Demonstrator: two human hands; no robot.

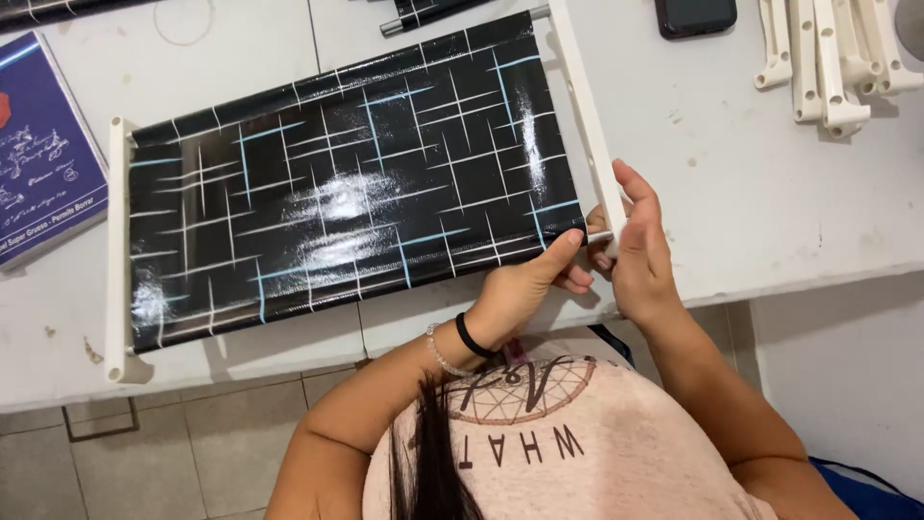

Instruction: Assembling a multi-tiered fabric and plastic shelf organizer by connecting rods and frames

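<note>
A glossy black panel (346, 193) with white and pale blue line pattern lies stretched on the white table (770, 212), held between two white plastic side rails: the left rail (117, 250) and the right rail (585, 116). My left hand (525, 287) pinches the panel's near right corner, thumb on the black sheet by a thin metal rod. My right hand (637, 246) grips the lower end of the right rail, fingers wrapped round it.
A blue box (43, 154) lies at the table's left edge. A dark phone (695, 14) sits at the top. Several white plastic frame parts (833, 58) are piled at the top right. Tiled floor shows below the table.
</note>
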